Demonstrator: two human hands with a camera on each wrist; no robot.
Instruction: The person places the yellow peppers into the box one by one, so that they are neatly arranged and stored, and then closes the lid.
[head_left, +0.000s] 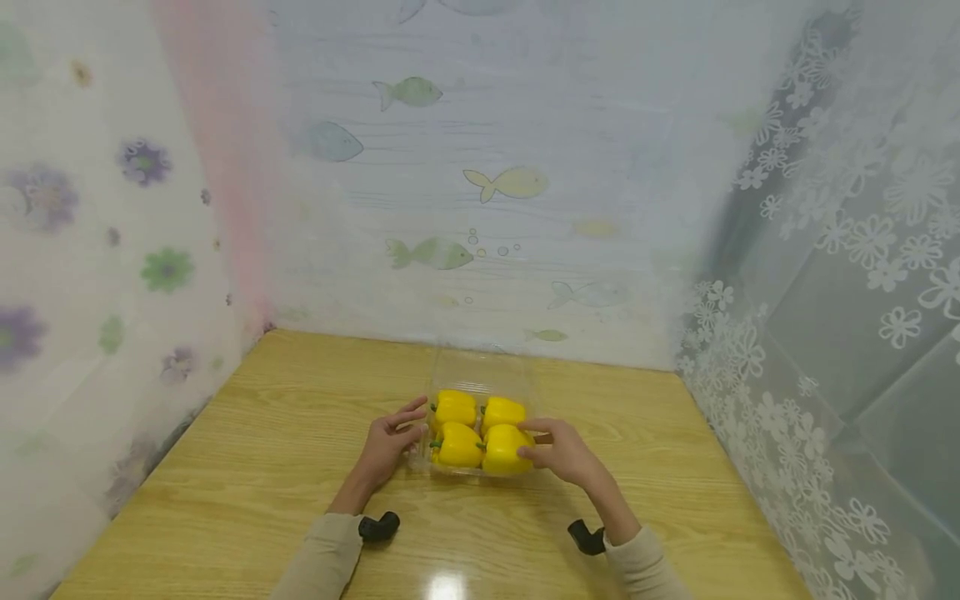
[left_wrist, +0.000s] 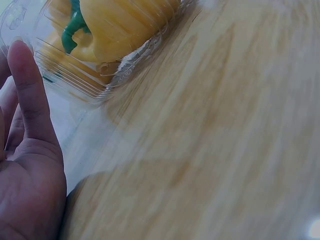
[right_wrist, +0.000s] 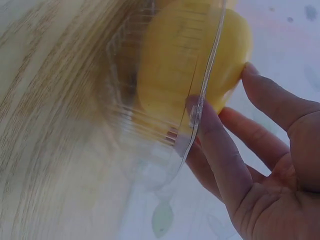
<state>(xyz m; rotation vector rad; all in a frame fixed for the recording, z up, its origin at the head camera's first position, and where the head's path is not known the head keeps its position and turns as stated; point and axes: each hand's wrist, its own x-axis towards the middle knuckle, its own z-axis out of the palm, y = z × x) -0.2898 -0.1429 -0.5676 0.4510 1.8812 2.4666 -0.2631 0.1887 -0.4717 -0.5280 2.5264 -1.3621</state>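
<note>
Several yellow bell peppers [head_left: 457,446] with green stems sit in two rows in a clear plastic clamshell box [head_left: 480,367], its lid raised at the back. My left hand [head_left: 388,443] rests at the box's left side with fingers nearly straight, one fingertip at the rim in the left wrist view. My right hand [head_left: 566,450] is at the front right corner. Its thumb and a finger pinch the front right bell pepper [head_left: 506,450], while another finger lies along the outside of the box wall in the right wrist view. The peppers' undersides are hidden.
The box stands on a wood-grain table [head_left: 300,400]. Behind it hangs a fish-print curtain [head_left: 480,208]; flowered sheets [head_left: 112,267] enclose the left and right sides. Black wrist mounts [head_left: 378,527] stick out from both sleeves above the table.
</note>
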